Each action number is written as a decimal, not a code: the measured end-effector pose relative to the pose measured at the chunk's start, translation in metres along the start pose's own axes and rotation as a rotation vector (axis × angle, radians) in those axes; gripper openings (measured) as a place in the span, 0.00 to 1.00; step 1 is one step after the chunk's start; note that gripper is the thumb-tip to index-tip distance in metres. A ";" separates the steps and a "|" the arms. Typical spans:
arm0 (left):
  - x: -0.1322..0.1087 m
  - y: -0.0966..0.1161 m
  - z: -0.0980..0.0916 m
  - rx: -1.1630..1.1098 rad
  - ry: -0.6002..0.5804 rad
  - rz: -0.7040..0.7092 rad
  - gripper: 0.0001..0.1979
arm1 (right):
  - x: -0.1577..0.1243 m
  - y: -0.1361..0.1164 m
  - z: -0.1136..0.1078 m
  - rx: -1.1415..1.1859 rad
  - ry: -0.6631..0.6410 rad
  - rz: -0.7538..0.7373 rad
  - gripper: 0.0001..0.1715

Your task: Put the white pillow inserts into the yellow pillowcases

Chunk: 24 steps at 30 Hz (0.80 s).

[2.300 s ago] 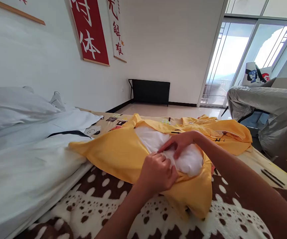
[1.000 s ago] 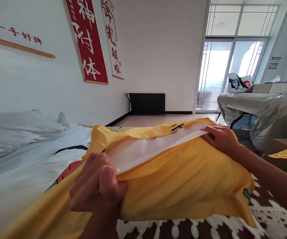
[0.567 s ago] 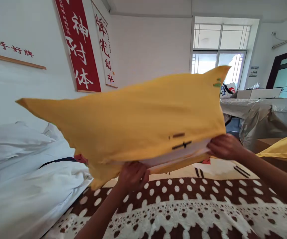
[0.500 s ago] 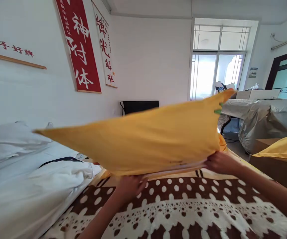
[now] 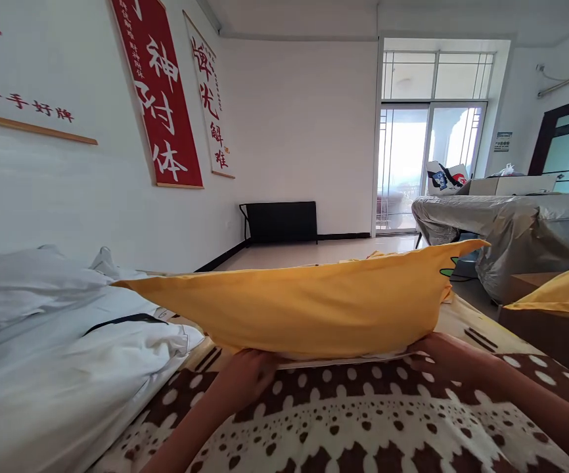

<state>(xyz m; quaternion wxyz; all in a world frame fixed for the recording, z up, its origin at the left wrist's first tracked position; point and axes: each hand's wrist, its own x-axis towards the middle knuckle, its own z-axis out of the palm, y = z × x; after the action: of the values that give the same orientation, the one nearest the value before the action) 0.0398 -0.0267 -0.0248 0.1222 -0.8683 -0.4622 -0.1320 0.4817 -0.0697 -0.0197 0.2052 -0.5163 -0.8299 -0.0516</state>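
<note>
A yellow pillowcase (image 5: 314,309) with a small green print near its right corner is stretched between my hands, low above a brown-and-cream patterned blanket (image 5: 363,427). My left hand (image 5: 251,376) is closed on its near edge, left of the middle. Further right, my right hand (image 5: 445,355) grips the same edge, its fingertips partly hidden by the cloth. A strip of white shows along the edge between the hands. The far side of the pillowcase billows up, with its pointed corners out to the left and right.
White bedding (image 5: 77,381) is heaped at the left. On the right, more yellow cloth (image 5: 565,289) lies on a cardboard box (image 5: 545,341). Behind it stands a table under a grey plastic cover (image 5: 521,223). A black folded panel (image 5: 282,221) leans near the far wall.
The pillowcase has dropped from a raised, spread position towards the blanket, its far edge sinking. Both hands have moved slightly down and keep their hold on the near edge.
</note>
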 end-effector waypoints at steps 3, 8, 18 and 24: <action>-0.004 -0.007 -0.012 0.035 0.094 0.029 0.13 | 0.001 0.002 -0.030 -0.034 0.016 -0.067 0.15; -0.006 -0.036 -0.057 0.178 0.542 -0.045 0.15 | 0.014 0.025 -0.095 -0.392 0.635 -0.085 0.23; -0.005 -0.110 -0.123 0.237 0.351 -0.302 0.28 | 0.042 0.062 -0.108 -0.371 0.208 0.051 0.24; 0.026 -0.099 -0.123 0.160 0.207 -0.332 0.19 | 0.066 0.021 -0.069 -0.254 0.178 0.321 0.16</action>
<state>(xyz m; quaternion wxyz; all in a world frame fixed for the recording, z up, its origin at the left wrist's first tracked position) -0.0432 0.0057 0.1080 0.2142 -0.7497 -0.5928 -0.2017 0.4950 -0.0259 0.0665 0.2163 -0.6568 -0.7026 -0.1679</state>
